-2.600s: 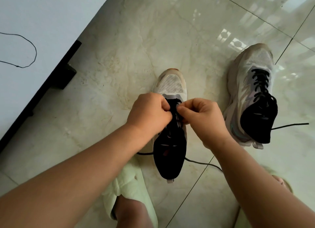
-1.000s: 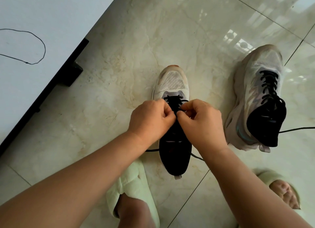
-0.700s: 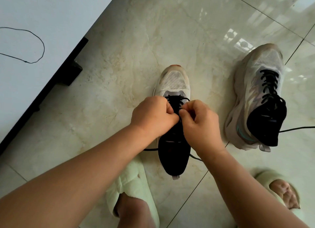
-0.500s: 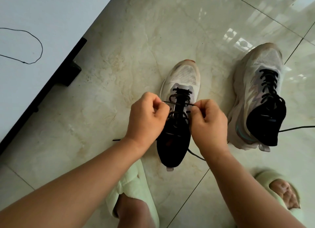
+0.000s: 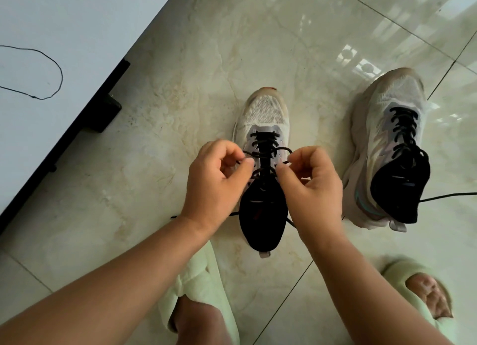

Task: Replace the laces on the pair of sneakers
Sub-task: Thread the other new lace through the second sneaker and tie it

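On the glossy cream marble floor (image 5: 180, 60), the left hand (image 5: 216, 182) and right hand (image 5: 309, 184) each pinch the thin black lace (image 5: 265, 153) over the near white mesh sneaker (image 5: 265, 117), best drawn evenly, fingers (image 5: 247, 164) staying low.

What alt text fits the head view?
Seen from above, the left hand and right hand each pinch a black lace over the near sneaker on a tiled floor. A second laced sneaker stands to the right; green slippers show below.
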`<control>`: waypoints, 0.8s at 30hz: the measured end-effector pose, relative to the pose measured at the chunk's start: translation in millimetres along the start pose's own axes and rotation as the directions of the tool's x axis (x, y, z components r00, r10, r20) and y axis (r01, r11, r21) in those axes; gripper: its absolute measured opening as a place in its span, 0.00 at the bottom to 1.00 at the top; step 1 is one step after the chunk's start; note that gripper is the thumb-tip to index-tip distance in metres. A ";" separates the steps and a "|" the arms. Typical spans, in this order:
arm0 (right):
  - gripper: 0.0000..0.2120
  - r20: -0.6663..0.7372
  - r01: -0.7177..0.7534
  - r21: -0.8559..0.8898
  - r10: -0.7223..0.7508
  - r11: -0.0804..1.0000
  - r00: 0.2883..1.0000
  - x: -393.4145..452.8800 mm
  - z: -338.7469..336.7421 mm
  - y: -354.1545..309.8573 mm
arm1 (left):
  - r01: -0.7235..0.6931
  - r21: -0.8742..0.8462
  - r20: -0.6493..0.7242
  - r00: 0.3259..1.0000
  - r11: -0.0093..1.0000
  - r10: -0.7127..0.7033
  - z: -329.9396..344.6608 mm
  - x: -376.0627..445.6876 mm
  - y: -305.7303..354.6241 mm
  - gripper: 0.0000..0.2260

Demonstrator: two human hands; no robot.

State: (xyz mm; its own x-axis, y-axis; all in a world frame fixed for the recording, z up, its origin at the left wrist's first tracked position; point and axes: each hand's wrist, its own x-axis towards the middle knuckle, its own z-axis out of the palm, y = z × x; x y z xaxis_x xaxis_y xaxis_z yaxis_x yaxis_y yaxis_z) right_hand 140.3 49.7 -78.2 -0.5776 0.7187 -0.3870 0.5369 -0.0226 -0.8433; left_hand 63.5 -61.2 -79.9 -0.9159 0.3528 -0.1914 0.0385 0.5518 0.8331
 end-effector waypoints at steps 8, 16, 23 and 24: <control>0.13 0.089 0.144 -0.282 -0.124 0.948 0.988 13.9 4.8 -8.9 | -0.061 0.408 0.135 0.991 0.911 0.006 -4.6 23.3 12.2 0.09; 0.10 -0.054 -0.122 0.073 0.126 0.990 0.991 16.2 2.7 -7.4 | 0.178 0.018 0.032 0.983 0.984 -0.178 5.1 13.9 0.6 0.06; 0.12 -0.056 -0.214 0.503 0.279 0.837 0.959 8.5 9.2 -7.2 | 0.403 -0.372 -0.042 0.893 0.836 -0.449 11.8 6.7 -2.3 0.07; 0.12 -0.051 -0.204 0.497 0.263 0.844 0.963 9.1 9.6 -8.1 | 0.397 -0.384 -0.046 0.894 0.834 -0.446 11.1 6.5 -1.7 0.08</control>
State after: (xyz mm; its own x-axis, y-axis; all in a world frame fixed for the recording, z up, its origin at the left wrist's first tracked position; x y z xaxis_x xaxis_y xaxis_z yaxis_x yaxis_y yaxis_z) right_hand 124.8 49.8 -78.5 -0.3839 0.7220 -0.5756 0.2653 -0.5109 -0.8177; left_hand 61.8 -51.5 -88.3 -0.8540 0.0343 -0.5191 -0.4848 0.3097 0.8180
